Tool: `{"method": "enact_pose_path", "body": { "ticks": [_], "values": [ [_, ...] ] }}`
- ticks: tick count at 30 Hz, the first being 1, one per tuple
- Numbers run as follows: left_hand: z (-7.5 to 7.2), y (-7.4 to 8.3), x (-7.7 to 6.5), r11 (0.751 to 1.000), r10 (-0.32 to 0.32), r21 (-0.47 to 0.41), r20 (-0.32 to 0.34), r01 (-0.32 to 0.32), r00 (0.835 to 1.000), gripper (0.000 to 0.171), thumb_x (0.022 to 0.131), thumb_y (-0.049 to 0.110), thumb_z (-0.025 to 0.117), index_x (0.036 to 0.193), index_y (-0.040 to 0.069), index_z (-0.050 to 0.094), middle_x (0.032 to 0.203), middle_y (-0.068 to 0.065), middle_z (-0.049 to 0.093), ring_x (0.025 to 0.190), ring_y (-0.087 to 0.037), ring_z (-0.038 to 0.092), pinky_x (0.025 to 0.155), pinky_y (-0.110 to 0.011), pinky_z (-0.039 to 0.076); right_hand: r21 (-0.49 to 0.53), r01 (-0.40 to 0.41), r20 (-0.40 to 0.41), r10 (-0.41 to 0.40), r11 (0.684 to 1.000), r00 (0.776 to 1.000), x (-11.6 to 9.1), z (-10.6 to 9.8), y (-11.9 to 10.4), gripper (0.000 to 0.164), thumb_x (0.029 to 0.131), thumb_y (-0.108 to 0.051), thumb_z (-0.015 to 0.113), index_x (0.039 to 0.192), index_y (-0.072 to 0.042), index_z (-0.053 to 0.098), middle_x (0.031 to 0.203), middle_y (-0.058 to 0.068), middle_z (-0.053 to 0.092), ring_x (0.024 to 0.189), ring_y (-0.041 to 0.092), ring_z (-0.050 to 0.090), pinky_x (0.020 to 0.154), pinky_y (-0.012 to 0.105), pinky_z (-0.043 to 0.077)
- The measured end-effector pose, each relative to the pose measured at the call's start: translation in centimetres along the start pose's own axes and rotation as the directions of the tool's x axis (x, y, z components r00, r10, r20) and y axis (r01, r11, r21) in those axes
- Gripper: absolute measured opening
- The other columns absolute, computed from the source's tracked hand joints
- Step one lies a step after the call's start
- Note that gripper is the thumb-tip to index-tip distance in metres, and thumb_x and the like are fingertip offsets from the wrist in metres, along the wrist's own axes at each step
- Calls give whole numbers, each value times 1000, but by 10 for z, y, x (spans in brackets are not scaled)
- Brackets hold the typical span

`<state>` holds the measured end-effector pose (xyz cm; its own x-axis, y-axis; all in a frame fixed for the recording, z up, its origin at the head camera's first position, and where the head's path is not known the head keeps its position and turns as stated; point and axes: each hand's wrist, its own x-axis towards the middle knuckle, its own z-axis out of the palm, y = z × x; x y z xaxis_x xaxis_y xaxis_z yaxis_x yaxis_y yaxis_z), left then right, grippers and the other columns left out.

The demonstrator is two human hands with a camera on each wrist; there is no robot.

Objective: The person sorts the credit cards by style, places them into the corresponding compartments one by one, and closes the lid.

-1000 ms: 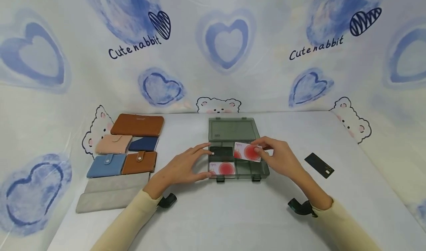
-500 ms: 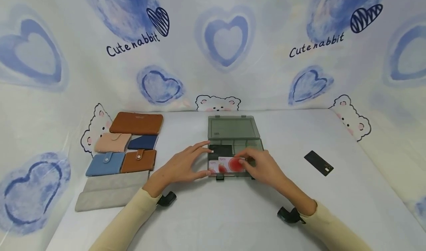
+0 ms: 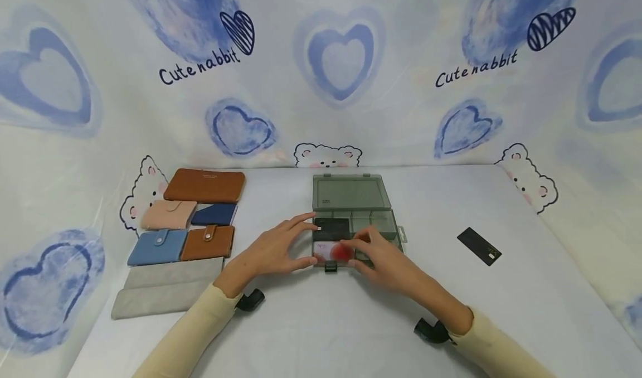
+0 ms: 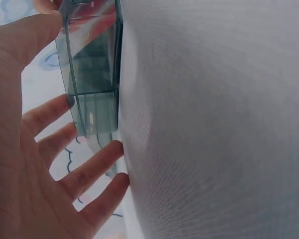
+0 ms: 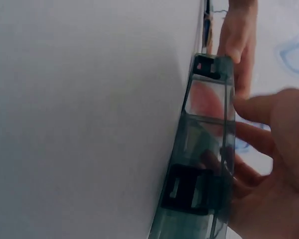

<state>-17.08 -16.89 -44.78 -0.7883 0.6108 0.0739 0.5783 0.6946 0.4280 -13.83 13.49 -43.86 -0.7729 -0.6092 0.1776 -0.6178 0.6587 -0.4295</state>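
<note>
An open green translucent compartment box [image 3: 385, 224] lies with its lid [image 3: 351, 192] folded back. A black card [image 3: 332, 229] rests in its rear left part. Just in front, a white card with a red circle [image 3: 328, 251] lies low at the front left compartment; another like it was there earlier, and the two cannot be told apart now. My right hand [image 3: 388, 263] holds that card's right end between thumb and fingers. Spread, fairly straight fingers of my left hand [image 3: 273, 252] touch the box's left side, as the left wrist view also shows the hand [image 4: 55, 164].
To the left lie a brown wallet [image 3: 204, 185], a pink wallet [image 3: 168, 214], a navy card holder [image 3: 214, 214], a blue wallet [image 3: 157, 248], a small brown wallet [image 3: 207, 242] and a grey folded pouch [image 3: 168, 289]. Another black card [image 3: 479, 246] lies at the right.
My right hand has carried the red-circle card from the box's right rear toward the front left, lowering it over the similar card there. My left hand has stayed at the box's left side.
</note>
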Motion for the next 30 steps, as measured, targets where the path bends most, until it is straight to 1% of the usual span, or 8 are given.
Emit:
{"method": "enact_pose_path", "body": {
  "ticks": [4,10,13,17,20,24,27,30],
  "values": [
    [1,1,1,1000,7,2,-1,-7,1000,75,89,70,61,148,26,49,166,9,23,145,-23,38,101,-56,47,-50,35,31,-34,998,999,-4,1,-3,55,98,-36,68,149,-23,52,131,3,49,105,15,58,81,33,53],
    [2,0,1,1000,10,2,-9,-10,1000,73,89,69,62,148,27,50,166,8,25,144,-23,39,98,-54,49,-64,60,61,-56,996,997,-6,-1,-1,55,99,-38,66,149,-22,52,141,4,52,124,22,55,95,42,52],
    [3,0,0,1000,7,3,-17,-7,1000,72,89,68,63,148,28,50,166,8,25,145,-22,38,97,-54,50,-60,55,95,-49,997,994,-7,-2,2,55,100,-40,65,150,-22,51,147,6,50,133,25,51,102,47,48],
    [5,-1,0,1000,11,3,-19,-11,1000,72,89,68,62,148,29,50,166,7,25,145,-22,38,95,-53,51,-42,16,108,-11,999,994,-10,-8,5,54,99,-40,65,149,-24,51,150,4,50,137,26,49,104,50,47],
    [6,-1,0,1000,24,3,-25,-24,999,71,90,68,61,147,28,50,166,6,26,144,-22,39,93,-53,51,-22,-21,61,22,1000,998,-16,-19,11,51,99,-39,66,147,-25,54,148,3,52,135,26,51,102,51,48],
    [5,0,0,999,38,10,-33,-37,999,71,90,67,62,147,27,51,165,5,28,144,-21,40,95,-52,51,-7,-38,-92,37,999,995,-28,-38,28,48,97,-32,70,143,-23,57,140,4,58,127,26,57,96,50,51],
    [4,1,0,999,42,13,-37,-41,998,71,90,67,62,147,26,51,165,4,28,144,-21,40,96,-52,51,-12,-53,-217,49,999,975,-40,-52,46,50,93,-24,76,140,-19,60,134,2,61,120,24,61,92,48,53],
    [3,0,0,999,37,11,-39,-36,999,72,90,68,62,147,26,52,165,4,28,143,-22,40,95,-53,51,-22,-94,-298,83,995,951,-54,-65,66,54,88,-15,80,138,-15,61,131,1,63,115,22,62,89,45,52]
  ]
}}
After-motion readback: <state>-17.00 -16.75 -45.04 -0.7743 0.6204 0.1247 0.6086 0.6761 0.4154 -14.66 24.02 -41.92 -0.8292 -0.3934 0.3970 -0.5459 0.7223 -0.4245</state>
